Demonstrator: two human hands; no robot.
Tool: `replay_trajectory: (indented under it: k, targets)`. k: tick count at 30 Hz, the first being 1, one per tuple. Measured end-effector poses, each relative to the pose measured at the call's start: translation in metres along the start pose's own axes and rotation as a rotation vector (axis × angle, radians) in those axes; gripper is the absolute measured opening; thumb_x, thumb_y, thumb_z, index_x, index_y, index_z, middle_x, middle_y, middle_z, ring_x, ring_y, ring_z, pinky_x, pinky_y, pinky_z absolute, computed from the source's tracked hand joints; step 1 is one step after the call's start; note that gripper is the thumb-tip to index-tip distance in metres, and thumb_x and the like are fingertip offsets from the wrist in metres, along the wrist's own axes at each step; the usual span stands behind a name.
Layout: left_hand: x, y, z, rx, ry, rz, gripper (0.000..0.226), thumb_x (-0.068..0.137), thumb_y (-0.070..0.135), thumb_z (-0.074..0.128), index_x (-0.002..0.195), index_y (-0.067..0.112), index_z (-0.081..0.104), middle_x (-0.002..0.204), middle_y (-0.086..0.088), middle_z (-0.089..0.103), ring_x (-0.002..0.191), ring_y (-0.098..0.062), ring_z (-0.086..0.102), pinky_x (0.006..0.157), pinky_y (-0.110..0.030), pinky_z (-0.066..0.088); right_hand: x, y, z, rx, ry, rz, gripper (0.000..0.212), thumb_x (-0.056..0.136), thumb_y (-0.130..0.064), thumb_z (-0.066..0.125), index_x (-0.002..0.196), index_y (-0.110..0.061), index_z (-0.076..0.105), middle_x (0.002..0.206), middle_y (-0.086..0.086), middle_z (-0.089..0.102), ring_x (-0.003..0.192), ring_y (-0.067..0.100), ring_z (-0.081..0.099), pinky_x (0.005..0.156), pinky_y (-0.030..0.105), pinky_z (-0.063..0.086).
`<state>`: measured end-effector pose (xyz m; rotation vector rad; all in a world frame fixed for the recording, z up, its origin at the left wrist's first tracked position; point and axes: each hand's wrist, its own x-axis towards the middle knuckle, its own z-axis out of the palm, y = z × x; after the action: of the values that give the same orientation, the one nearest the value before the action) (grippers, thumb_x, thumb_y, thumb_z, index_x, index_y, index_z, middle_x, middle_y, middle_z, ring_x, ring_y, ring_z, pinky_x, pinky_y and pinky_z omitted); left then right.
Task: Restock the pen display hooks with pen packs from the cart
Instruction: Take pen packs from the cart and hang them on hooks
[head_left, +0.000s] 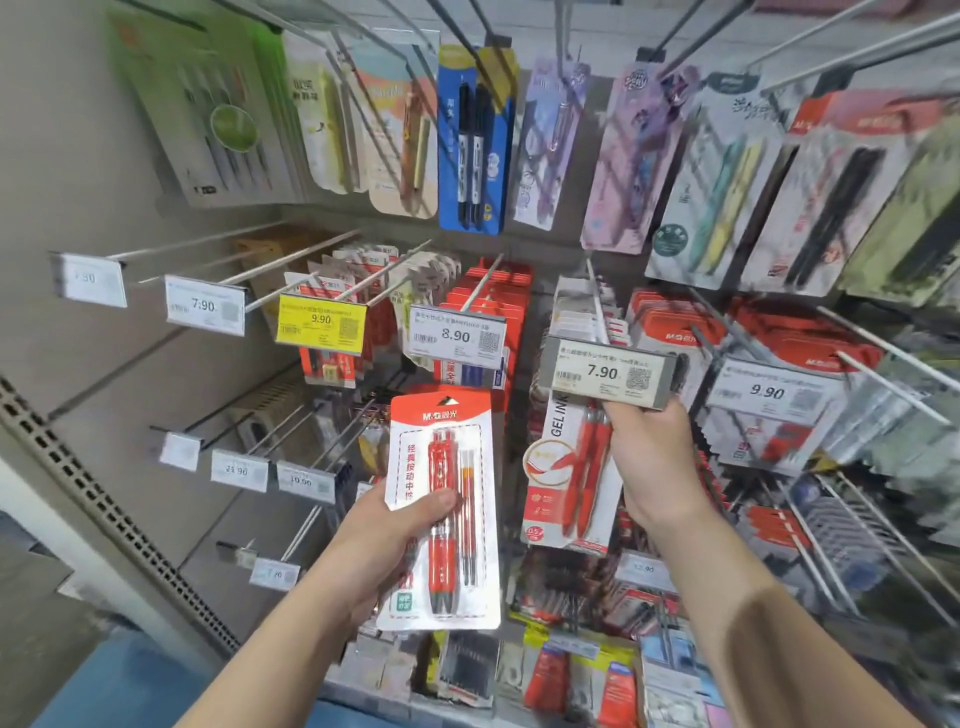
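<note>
I read one head-worn wide-angle view only, facing forward and slightly down, close up to the pen display hooks (483, 291), both forearms entering from bottom edge, edges blurred

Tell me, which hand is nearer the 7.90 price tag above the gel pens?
The right hand: its fingers grip the lower edge of the 7.90 price tag. The left hand is lower left of it, holding a red pen pack.

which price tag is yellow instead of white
The 9.90 tag in the middle row, third from the left. It alone has a yellow face; its neighbours, the 7.90 tag and the 8.90 tag, are white.
</note>
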<state>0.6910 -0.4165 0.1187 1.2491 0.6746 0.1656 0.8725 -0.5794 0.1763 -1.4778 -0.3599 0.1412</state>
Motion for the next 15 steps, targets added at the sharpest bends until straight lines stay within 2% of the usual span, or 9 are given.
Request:
replay_trajectory:
  k: [4,8,11,15]
  targets:
    - [-0.001,0.000,0.001,-0.009,-0.023,0.009,0.051,0.080,0.029,0.079,0.124,0.010,0.061,0.106,-0.017,0.078,0.094,-0.037,0.077,0.087,-0.050,0.060,0.003,-0.003,-0.003,0.072,-0.114,0.120,0.024,0.103,-0.021,0.063,0.124,-0.028,0.071,0.118,-0.009,0.076,0.115,0.013,0.069,0.106,0.048,0.052]
    - [-0.001,0.000,0.000,-0.008,-0.019,0.032,0.049,0.082,0.026,0.079,0.125,0.011,0.061,0.107,-0.017,0.078,0.095,-0.038,0.077,0.091,-0.053,0.059,0.004,-0.006,-0.004,0.143,-0.180,0.162,0.024,0.104,-0.022,0.060,0.126,-0.025,0.071,0.122,-0.002,0.075,0.118,0.020,0.069,0.107,0.051,0.050]
    - [-0.003,0.001,-0.001,0.001,-0.020,0.051,0.046,0.085,0.026,0.079,0.125,0.011,0.061,0.108,-0.017,0.078,0.096,-0.038,0.076,0.095,-0.056,0.058,0.006,-0.006,-0.003,0.165,-0.141,0.206,0.022,0.105,-0.020,0.058,0.122,-0.023,0.071,0.115,-0.001,0.077,0.111,0.020,0.072,0.100,0.048,0.054]
    - [-0.006,0.000,-0.003,-0.018,-0.006,0.065,0.046,0.083,0.026,0.079,0.123,0.011,0.063,0.107,-0.017,0.078,0.093,-0.037,0.077,0.094,-0.055,0.058,0.017,-0.001,0.001,0.090,0.000,0.185,0.021,0.103,-0.009,0.058,0.112,-0.021,0.071,0.107,-0.004,0.078,0.106,0.017,0.071,0.090,0.036,0.056]
